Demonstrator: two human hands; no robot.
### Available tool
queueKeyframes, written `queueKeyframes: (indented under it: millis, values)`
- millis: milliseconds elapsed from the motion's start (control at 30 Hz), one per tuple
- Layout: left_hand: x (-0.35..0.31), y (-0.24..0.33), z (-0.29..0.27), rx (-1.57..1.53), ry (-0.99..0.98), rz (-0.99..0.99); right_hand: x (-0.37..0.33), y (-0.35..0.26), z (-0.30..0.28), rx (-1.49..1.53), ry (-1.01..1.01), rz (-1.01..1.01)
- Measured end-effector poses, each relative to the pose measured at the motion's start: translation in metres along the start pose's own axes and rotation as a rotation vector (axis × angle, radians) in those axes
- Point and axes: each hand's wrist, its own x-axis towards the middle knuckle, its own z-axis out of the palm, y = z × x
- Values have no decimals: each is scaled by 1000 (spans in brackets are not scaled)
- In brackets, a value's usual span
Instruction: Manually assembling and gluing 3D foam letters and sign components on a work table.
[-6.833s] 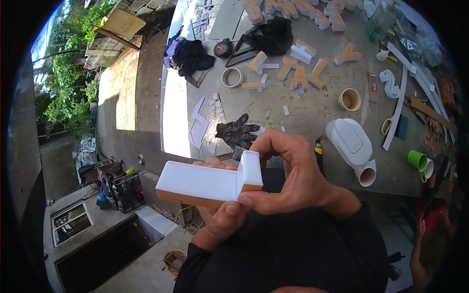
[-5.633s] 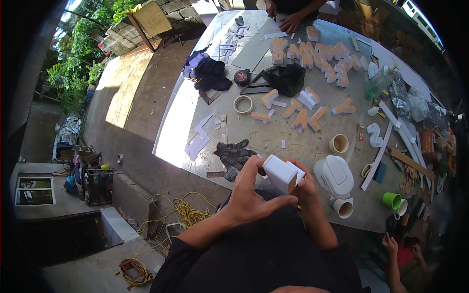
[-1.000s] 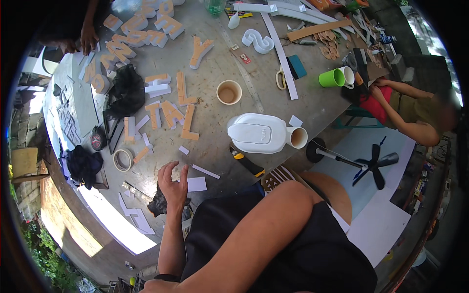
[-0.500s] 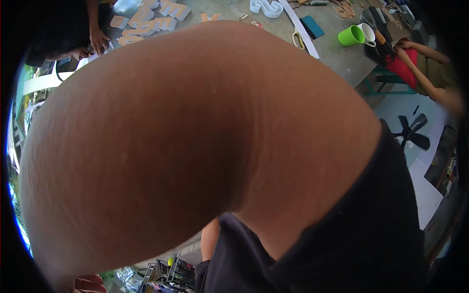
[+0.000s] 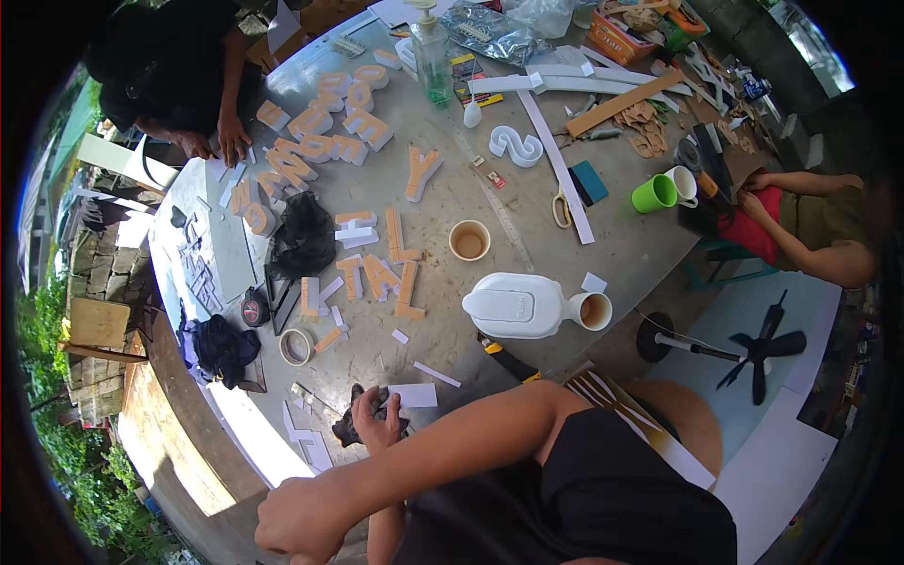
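Curling into a loose fist, the right hand (image 5: 299, 516) is hanging empty just off the round grey work table (image 5: 603, 240). Beyond it, the left hand (image 5: 377, 421) is resting on a crumpled black glove (image 5: 354, 426), apparently pinching it, beside a small white foam rectangle (image 5: 412, 395) near that table's edge.

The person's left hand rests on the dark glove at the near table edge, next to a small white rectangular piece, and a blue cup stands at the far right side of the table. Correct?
Not quite: the cup is green, not blue, as the head view shows. The rest holds: the left hand rests on the dark glove at the near table edge, next to the small white rectangular piece.
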Motion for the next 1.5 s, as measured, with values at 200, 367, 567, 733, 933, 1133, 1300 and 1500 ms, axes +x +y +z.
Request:
queueKeyframes:
  millis: [200, 367, 567, 733, 933, 1133, 1300, 1500]
  values:
    - [-25, -37, -33, 216, 2, -92, -150, 53, 15, 213, 185, 463]
    - [-17, -18, -28, -652, 85, -648, -165, 93, 36, -5, 473, 477]
    - [24, 115, -17, -1177, 359, -403, -112, 166, 52, -146, 844, 164]
    - [30, 115, -41, 347, 29, 586, -87, 157, 44, 1381, 746, 617]
    - [43, 33, -28, 319, 108, 263, -198, 138, 29, 1250, 631, 575]
    - [101, 2, -28, 459, 236, 214, -234, 141, 19, 750, 614, 848]
    - [153, -16, -16, 701, 207, 295, -219, 146, 20, 380, 570, 790]
    - [139, 10, -4, 461, 184, 212, -197, 167, 33, 308, 644, 749]
